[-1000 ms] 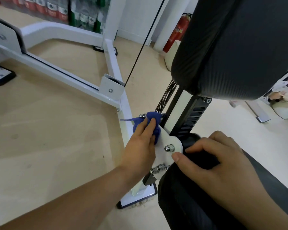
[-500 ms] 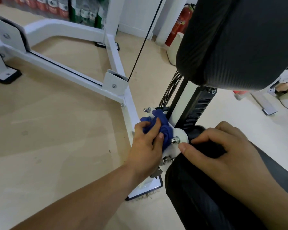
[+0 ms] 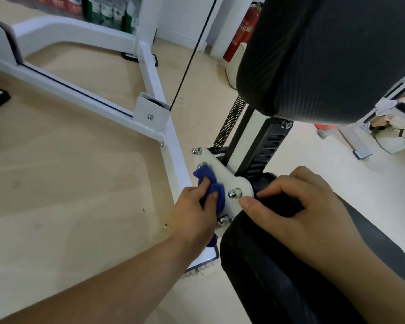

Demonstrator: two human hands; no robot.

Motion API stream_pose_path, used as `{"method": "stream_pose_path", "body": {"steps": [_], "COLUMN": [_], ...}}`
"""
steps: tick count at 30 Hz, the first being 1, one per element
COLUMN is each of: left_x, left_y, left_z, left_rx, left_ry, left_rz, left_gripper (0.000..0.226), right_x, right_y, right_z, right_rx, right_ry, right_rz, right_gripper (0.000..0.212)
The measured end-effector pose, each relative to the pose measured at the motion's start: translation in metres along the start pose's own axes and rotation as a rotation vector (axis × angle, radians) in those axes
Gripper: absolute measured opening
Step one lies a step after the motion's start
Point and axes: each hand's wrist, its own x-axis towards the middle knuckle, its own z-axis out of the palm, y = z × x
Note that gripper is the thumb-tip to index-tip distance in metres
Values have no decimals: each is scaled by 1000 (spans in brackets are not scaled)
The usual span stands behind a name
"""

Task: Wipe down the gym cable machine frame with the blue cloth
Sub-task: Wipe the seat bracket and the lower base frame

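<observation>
Far left, the white frame (image 3: 175,155) runs along the floor. Just right of it, the left hand (image 3: 194,216) clutches the bunched blue cloth (image 3: 204,173) and presses it on the white bracket (image 3: 222,174). Good contact! To do this well, I'd work the cloth in small circles round each bolt (image 3: 234,193), where grime likely collects, and turn it to a fresh face. Over on the right, the right hand (image 3: 297,206) curls over the black pad (image 3: 267,265), gripping its edge: a sound brace while the wiping hand leans in.
</observation>
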Motion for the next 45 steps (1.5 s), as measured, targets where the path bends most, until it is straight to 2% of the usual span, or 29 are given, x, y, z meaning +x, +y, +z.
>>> {"method": "stream_pose_path", "body": {"steps": [3,8,12,14,18,21,23,26,28,30,34,36,38,41,43,45], "left_x": [-7,-4,-3,-11,-9,-2,-7,-18,-12,-5,-6,-12,-17,-18,-12,-7], "left_y": [15,7,24,10,-1,23,27,7,0,-2,13,18,19,13,4,-4], "left_z": [-1,-6,-1,-1,-1,-3,-5,-5,-5,-7,-6,-1,1,-6,-18,-32], "left_rx": [-106,72,-111,-112,-70,-184,-203,-12,-46,-53,-119,-125,-113,-140,67,192], "left_ry": [-28,-28,-45,-74,-28,-51,-76,-67,-72,-86,21,73,82,-45,-165,-181], "left_rz": [137,57,224,198,61,162,208,116,-72,-210,-192,-162,-200,-317,-302,-284], "left_gripper": [37,24,42,44,28,39,38,30,14,17,26,23,25,22,19,24], "right_x": [1,-2,0,-1,0,0,0,0,1,-2,-4,-5,-3,0,3,5], "right_y": [2,0,3,3,1,4,4,3,4,3,-1,-1,0,4,4,4], "right_z": [1,0,1,0,-1,1,1,-1,-1,-2,-5,-5,-3,0,0,0], "right_rx": [-17,-48,-69,-68,-63,-69,-76,-79,-67,-57,-65,-90,-124,-146,-130,-128], "right_ry": [21,6,19,10,-10,18,22,11,4,-22,-68,-70,-51,-11,5,-11], "right_rz": [-4,-3,-10,2,0,-6,-11,-19,-9,3,1,-9,-29,-50,-48,-54], "right_gripper": [36,37,37,38,40,39,39,40,39,38,38,39,40,41,43,45]}}
